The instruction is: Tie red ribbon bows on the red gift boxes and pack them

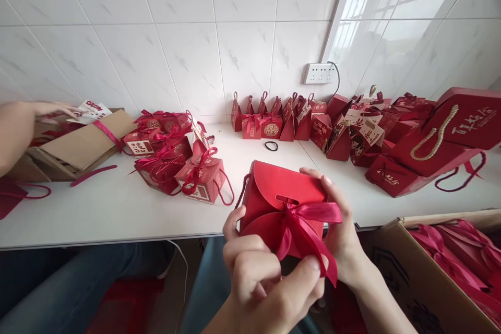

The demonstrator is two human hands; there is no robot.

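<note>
A red gift box (260, 182) with a dark pink ribbon bow (313, 212) on its top is held up in front of the table's edge. My left hand (266, 276) is at the box's near side, thumb and fingers pinching a hanging ribbon end, with one finger on the box's left edge. Along the right side of the box lies my right hand (344, 235), its fingers wrapped round the edge and supporting it. A twisted cord handle (243, 190) shows at the box's left.
Red boxes (201, 175) stand left of centre on the white table (176, 222); more line the wall and the right. Another person's hand (55, 109) reaches over a cardboard box (78, 148) at left. An open carton (403, 271) is at lower right.
</note>
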